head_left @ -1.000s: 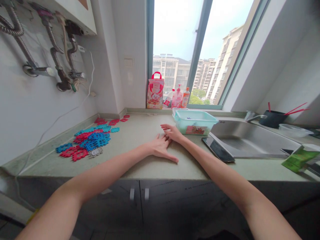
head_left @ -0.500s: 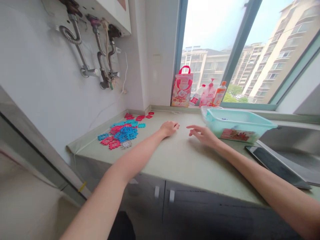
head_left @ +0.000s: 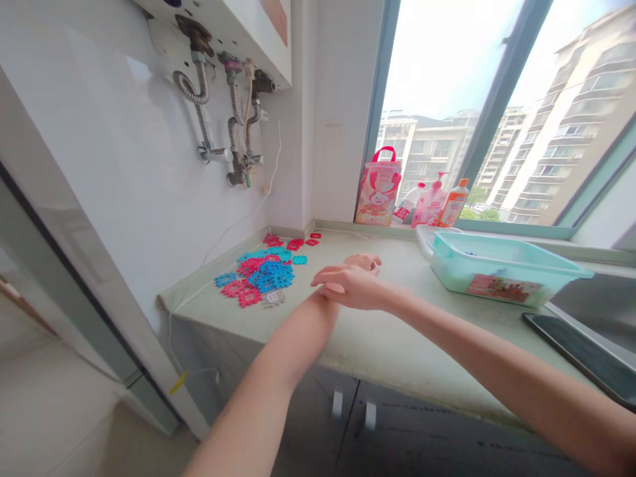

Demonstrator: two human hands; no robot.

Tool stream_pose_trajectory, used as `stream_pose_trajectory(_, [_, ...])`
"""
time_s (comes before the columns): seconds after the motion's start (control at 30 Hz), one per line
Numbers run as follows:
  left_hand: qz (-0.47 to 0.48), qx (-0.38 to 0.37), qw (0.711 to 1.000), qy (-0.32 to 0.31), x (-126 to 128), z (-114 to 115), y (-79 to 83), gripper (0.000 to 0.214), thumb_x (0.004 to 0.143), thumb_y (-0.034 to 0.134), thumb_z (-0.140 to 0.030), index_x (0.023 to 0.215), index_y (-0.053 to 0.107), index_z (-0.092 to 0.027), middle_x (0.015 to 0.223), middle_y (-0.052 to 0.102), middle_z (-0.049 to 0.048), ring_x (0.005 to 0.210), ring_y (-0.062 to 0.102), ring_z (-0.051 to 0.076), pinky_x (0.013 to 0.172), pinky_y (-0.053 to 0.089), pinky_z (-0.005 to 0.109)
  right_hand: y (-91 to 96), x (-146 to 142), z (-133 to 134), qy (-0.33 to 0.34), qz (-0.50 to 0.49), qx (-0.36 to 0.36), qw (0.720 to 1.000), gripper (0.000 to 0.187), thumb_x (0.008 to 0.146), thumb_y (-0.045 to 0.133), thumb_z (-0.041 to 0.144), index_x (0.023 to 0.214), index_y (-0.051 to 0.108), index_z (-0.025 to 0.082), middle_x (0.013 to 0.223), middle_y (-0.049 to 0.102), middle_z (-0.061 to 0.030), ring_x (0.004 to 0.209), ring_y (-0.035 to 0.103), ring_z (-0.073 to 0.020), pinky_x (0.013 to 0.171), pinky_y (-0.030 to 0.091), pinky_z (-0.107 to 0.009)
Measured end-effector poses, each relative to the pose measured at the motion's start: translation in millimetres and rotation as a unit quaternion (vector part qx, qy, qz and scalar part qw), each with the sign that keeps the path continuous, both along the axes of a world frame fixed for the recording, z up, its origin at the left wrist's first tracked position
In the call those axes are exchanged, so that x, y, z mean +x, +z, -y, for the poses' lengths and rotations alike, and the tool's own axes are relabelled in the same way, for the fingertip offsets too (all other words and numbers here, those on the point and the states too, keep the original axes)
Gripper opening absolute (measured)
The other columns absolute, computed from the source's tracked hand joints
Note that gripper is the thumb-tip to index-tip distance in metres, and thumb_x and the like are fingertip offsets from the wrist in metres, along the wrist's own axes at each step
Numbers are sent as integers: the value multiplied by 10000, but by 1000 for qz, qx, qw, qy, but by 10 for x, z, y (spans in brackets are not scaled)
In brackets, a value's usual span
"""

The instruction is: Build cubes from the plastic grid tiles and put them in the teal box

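My right hand [head_left: 350, 286] reaches across my left arm, its fingers stretched out over the left wrist. Its thumb side appears to touch the left forearm, and it holds nothing. Behind it, partly covered, my left hand [head_left: 366, 261] is low over the countertop [head_left: 392, 344] with loosely bent fingers slightly apart. No object shows in it. To the left of both hands lies a loose pile of square plastic building pieces with notched edges: blue pieces [head_left: 272, 275], red pieces [head_left: 249, 297] and a grey piece [head_left: 273, 298].
On the right stand a turquoise plastic basket [head_left: 517, 255] and a dark phone-like slab [head_left: 581, 354] beside the metal sink [head_left: 609, 308]. A pink bag [head_left: 378, 195] and several bottles, one an orange bottle [head_left: 453, 204], line the windowsill. Pipes [head_left: 203, 119] hang at the left wall.
My right hand has moved left, from apart on the countertop to over my left wrist. The view has shifted, so the scene sits a little further right and lower. The pieces look unchanged.
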State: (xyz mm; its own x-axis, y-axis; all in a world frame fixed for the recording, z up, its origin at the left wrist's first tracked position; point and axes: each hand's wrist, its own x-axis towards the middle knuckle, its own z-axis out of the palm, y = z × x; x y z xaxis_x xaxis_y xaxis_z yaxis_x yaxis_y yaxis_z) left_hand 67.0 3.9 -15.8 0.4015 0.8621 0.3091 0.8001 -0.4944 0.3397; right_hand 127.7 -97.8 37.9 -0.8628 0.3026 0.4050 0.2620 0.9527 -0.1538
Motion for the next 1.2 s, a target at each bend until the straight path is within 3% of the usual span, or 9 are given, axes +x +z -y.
stream_pose_trajectory(0.13, [6,6,1000,-30,-59,-40,-13,322,967,600,-325,1251,751,-316,1175,801,-10,1078,733,203,988,545,297,163,-794,144,29,71,0,997,280,987,692,404,1230,784,300,1188,793,-41,1032,741,-227,882,525,-321])
stream_pose_trajectory(0.27, [1,20,998,-54,-115,-140,-64,318,965,599,-339,1238,760,-307,1176,802,-9,1088,734,203,1020,546,307,80,-1195,88,13,102,-21,994,313,926,760,480,1161,805,278,1115,802,-35,988,727,-220,808,487,-292])
stream_pose_trajectory(0.37, [-6,30,998,-54,-102,-199,-120,303,960,601,-355,1205,775,-314,1187,798,-3,1086,735,210,1014,554,314,-11,-1217,-28,22,118,-89,989,344,849,830,529,1079,817,273,1065,798,-17,939,709,-209,797,485,-291])
stream_pose_trajectory(0.47, [-24,51,997,-52,-68,-230,-167,286,962,578,-355,1144,796,-324,1190,791,8,1061,740,222,974,566,321,-44,-1159,-117,60,125,-134,981,231,832,865,398,1008,820,256,1063,781,-17,992,692,-201,823,489,-274])
stream_pose_trajectory(0.6, [-33,56,997,-50,-49,-255,-187,287,962,562,-355,1118,801,-324,1175,788,16,1046,739,228,947,571,325,-52,-1147,-167,86,147,-156,973,114,856,836,306,896,798,207,935,758,-8,870,674,-168,753,477,-253])
stream_pose_trajectory(0.7, [-34,54,996,-54,-57,-261,-172,278,964,568,-360,1109,801,-321,1172,788,17,1045,736,224,953,566,317,-50,-1172,-150,61,161,-135,976,165,855,843,337,902,778,193,953,753,-21,872,664,-172,731,462,-253])
stream_pose_trajectory(0.9, [-33,46,997,-50,-74,-224,-110,272,953,583,-346,1104,808,-313,1193,786,15,1061,735,231,962,564,321,78,-1172,-55,-1,175,-113,978,427,825,874,357,1199,738,203,1140,777,-40,968,697,-199,756,473,-255])
stream_pose_trajectory(1.07, [-37,45,997,-42,-79,-191,-58,258,945,596,-346,1090,808,-317,1166,793,4,1060,733,225,971,557,309,160,-1157,-12,11,223,-63,973,336,870,843,382,1147,780,205,1177,793,-30,1016,705,-202,770,482,-250])
stream_pose_trajectory(1.2, [-38,32,998,-26,-61,-183,-14,242,944,610,-335,1074,812,-317,1159,800,-5,1069,732,227,975,548,300,313,-1115,2,14,241,56,969,245,855,833,391,1025,797,218,1101,797,-12,1027,684,-210,793,486,-249])
